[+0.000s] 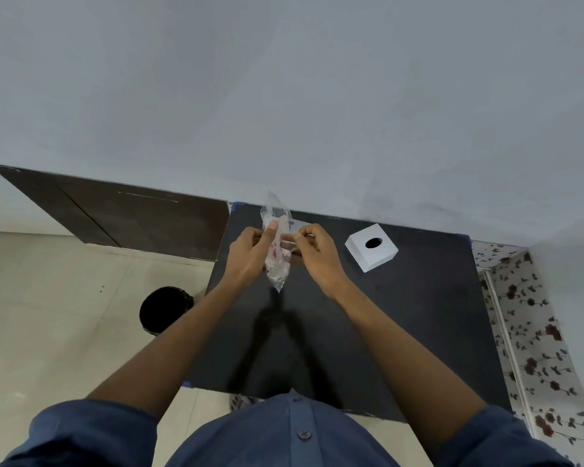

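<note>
A clear plastic bag (277,261) with pale contents and a red mark hangs upright above the black table (402,315). My left hand (250,254) grips the bag from the left, thumb up against its side. My right hand (314,251) pinches something thin and pale at the bag's right edge; what it is cannot be made out. Both hands are raised over the far middle of the table.
A white square box (371,247) with a round dark hole on top stands at the table's far right. A black round bin (166,308) sits on the tiled floor left of the table. A grey wall runs behind; flowered covering (533,332) lies at the right.
</note>
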